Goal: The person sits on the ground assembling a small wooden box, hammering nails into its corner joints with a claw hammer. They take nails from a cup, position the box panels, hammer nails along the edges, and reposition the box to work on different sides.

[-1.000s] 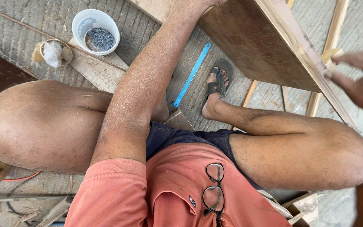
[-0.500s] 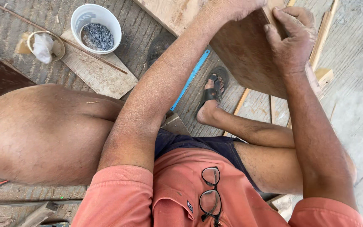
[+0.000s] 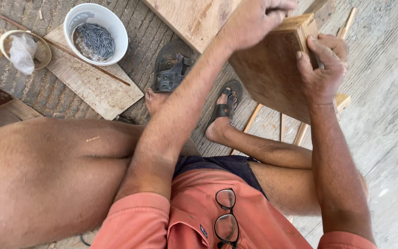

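Wooden board (image 3: 272, 74) held upright between both hands, above the person's feet.

The left hand (image 3: 254, 20) now sits on the top edge of the board, fingers curled over it and closed around something small that I cannot tell; half a second ago it was higher and partly out of view. The right hand (image 3: 321, 67) grips the right edge of the board, thumb on the near face, fingers wrapped behind (a firm, closed hold), and it has moved a little lower along this edge. The board seems steadier now, so the work on its top edge looks in progress. A white bowl of nails (image 3: 95, 34) stands on a wooden offcut (image 3: 93, 85), well apart to the left. Black sandals (image 3: 171, 69) lie near.
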A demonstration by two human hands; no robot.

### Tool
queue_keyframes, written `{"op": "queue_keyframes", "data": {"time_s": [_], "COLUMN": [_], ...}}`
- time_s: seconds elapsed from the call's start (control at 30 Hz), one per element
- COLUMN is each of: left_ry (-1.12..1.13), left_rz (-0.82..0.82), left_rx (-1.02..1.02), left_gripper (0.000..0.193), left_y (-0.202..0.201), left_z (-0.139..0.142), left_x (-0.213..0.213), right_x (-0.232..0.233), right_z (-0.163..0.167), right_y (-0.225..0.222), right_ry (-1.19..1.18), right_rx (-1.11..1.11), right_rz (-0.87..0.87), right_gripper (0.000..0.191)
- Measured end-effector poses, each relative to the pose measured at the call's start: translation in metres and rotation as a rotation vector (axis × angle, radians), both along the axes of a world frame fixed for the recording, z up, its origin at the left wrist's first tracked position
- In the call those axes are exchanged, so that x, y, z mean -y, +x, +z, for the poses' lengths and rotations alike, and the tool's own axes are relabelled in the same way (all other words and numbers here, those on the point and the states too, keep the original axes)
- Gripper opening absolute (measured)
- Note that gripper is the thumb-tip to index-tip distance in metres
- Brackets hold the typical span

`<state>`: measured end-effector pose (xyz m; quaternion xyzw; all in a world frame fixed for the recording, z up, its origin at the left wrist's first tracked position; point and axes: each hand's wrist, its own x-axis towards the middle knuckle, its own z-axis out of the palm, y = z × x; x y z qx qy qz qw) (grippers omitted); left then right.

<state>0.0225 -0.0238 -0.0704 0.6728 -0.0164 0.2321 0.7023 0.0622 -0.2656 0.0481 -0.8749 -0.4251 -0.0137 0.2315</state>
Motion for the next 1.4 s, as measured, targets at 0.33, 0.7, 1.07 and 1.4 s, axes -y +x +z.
{"op": "queue_keyframes", "data": {"time_s": [0.33, 0.7, 1.07, 1.4], "left_ry": [-0.085, 0.003, 0.138, 0.082], "left_rz": [0.113, 0.175, 0.222, 0.185], "left_rx": [-0.038, 0.010, 0.116, 0.138], "left_gripper": [0.028, 0.028, 0.017, 0.027], "left_y": [-0.031, -0.033, -0.034, -0.026], "left_z": [0.017, 0.023, 0.019, 0.015], "left_x": [0.041, 0.037, 0.035, 0.035], "right_x": [-0.015, -0.015, -0.014, -0.016], "right_z": [0.013, 0.014, 0.011, 0.014], "right_y": [-0.013, -0.020, -0.020, -0.019], "right_ry": [-0.029, -0.059, -0.062, -0.069], "right_rx": [-0.026, -0.005, 0.012, 0.030], "right_rz": [-0.009, -0.071, -0.065, -0.061], "right_gripper": [0.032, 0.033, 0.031, 0.033]}}
